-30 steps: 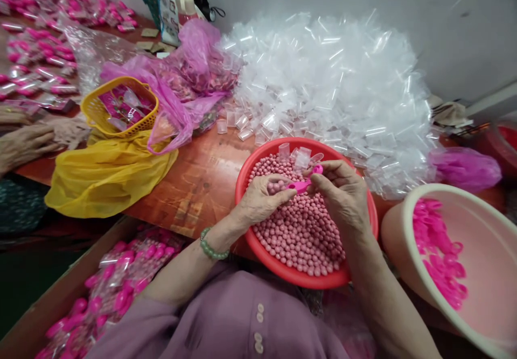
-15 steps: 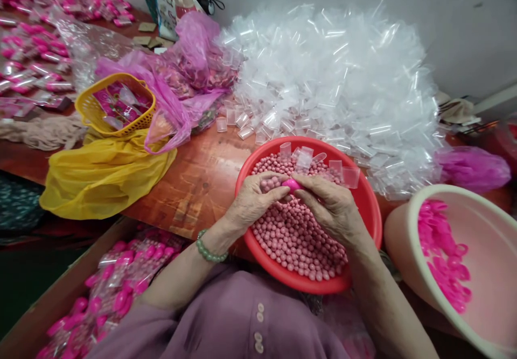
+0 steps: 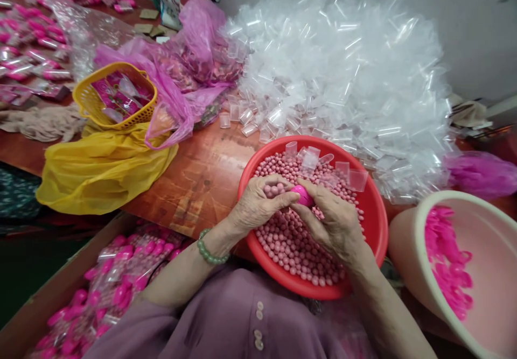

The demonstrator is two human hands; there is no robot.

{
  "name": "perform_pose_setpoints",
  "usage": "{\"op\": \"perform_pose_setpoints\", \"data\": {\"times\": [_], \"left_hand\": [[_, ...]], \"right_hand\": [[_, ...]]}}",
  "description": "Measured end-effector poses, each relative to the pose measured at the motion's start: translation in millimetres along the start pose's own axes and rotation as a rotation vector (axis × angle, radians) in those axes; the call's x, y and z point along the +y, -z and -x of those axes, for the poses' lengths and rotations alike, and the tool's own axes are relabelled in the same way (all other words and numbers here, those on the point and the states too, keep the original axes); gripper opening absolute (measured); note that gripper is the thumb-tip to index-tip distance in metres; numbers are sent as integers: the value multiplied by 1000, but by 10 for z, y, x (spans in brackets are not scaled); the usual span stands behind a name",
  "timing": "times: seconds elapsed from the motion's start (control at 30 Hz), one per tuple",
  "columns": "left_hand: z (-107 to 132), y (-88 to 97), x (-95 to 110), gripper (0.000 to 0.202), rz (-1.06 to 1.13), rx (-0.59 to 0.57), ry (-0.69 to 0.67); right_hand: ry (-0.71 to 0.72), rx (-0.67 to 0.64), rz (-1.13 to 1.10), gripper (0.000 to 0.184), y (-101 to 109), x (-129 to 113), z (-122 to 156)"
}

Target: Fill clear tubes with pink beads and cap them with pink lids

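Over a red basin (image 3: 379, 235) of pink beads (image 3: 291, 251), my two hands meet. My left hand (image 3: 256, 205) is closed around a small clear plastic tube (image 3: 274, 189) with pink beads inside. At the tube's right end is a bright pink plastic cap (image 3: 302, 195), pinched by the thumb and fingers of my right hand (image 3: 337, 216). My fingers hide where cap and tube meet, so I cannot tell how far the cap is on. Several clear tubes (image 3: 310, 160) lie on the beads at the basin's far side.
Behind the basin rises a big heap of clear tubes (image 3: 343, 79). At right, a pale tub (image 3: 496, 262) holds pink caps (image 3: 448, 262). Bead-filled capped tubes (image 3: 117, 273) fill a box at lower left. A yellow basket (image 3: 92, 103) and yellow cloth (image 3: 105, 170) sit left.
The view has shifted slightly. My right hand has turned a little around the pink cap, and more of the cap shows. Both hands keep their hold.
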State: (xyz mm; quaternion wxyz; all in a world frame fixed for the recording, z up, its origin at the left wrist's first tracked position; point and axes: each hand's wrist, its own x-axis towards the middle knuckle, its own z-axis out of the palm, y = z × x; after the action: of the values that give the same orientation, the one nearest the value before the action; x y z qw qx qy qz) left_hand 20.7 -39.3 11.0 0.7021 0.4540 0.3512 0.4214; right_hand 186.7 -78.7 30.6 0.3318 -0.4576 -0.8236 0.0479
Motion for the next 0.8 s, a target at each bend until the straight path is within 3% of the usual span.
{"op": "perform_pose_setpoints", "data": {"times": [0.3, 0.43, 0.57, 0.7, 0.8], "left_hand": [[3, 5, 16, 31, 36, -31, 29], [-1, -6, -4, 32, 62, -35, 42], [-8, -16, -7, 30, 63, -68, 47], [-8, -16, 1, 32, 144, -144, 128], [-14, -9, -15, 34, 206, -225, 194]], "right_hand": [[35, 25, 31, 36, -6, -3, -1], [-23, -20, -53, 36, 9, 11, 11], [-217, -23, -258, 27, 68, 35, 25], [-467, 132, -454, 24, 107, 43, -24], [-519, 192, -546, 24, 91, -3, -139]]}}
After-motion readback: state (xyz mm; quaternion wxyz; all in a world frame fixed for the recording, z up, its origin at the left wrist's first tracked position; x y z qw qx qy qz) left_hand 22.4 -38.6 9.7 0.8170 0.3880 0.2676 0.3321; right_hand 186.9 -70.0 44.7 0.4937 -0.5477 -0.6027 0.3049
